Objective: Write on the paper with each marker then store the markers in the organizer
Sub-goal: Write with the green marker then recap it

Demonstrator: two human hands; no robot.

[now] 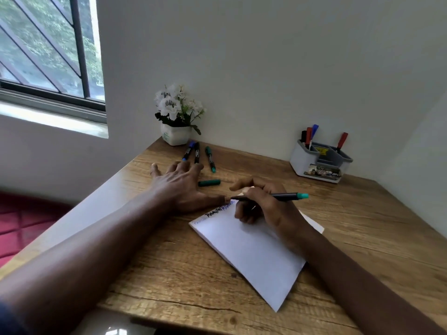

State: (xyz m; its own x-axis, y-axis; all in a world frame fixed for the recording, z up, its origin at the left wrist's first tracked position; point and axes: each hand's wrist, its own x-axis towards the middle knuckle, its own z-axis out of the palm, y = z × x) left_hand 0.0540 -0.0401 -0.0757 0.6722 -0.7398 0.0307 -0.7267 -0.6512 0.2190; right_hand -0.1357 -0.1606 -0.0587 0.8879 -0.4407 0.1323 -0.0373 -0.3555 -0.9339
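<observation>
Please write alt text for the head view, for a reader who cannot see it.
The right hand holds a green marker to white paper while the left hand rests flat on the wooden table. Three markers lie nearby.

wood table [169, 274], set in a corner. far left: white flower pot [176, 137]. just near of it 3 pens lie side by side: blue marker [188, 151], black marker [197, 153], green marker [210, 159], the green a bit apart. loose green cap [209, 182] lies btwn them & the paper [254, 252], which sits mid-table at an angle. far right: grey organizer [296, 163]. left hand [180, 187] rests flat on the wood, left of the paper.
</observation>
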